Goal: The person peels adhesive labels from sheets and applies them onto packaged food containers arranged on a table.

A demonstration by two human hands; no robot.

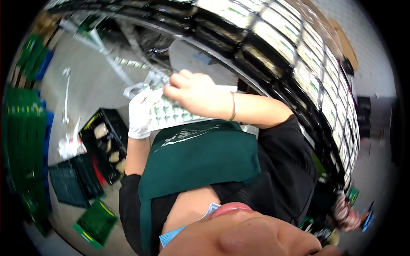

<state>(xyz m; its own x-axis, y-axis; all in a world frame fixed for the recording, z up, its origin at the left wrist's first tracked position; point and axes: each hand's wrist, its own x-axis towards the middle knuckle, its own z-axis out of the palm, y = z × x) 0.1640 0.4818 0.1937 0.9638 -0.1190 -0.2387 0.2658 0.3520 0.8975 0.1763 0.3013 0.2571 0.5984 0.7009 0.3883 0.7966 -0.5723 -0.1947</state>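
A white sheet with rows of small green-and-white labels (pixel 171 114) is in front of the green apron. My left hand (pixel 139 117), in a white glove, grips the sheet's left end, its fingers partly hidden. Bare, with a thin band at the wrist, my right hand (pixel 194 94) lies over the upper part of the sheet. Its fingers are curled closed near the top edge; what is in them, if anything, does not show. Crumpled clear plastic (pixel 154 80) and a strip of printed labels (pixel 130 63) are just beyond the hands.
Black crates (pixel 265 59) packed with white-and-green packages curve along the top and right. On the floor at left are a black crate (pixel 87 128) with several pale pieces inside, a dark crate (pixel 68 183) and a green crate (pixel 97 224). Green crates (pixel 25 128) are stacked farther left. Another person (pixel 346 213) is at lower right.
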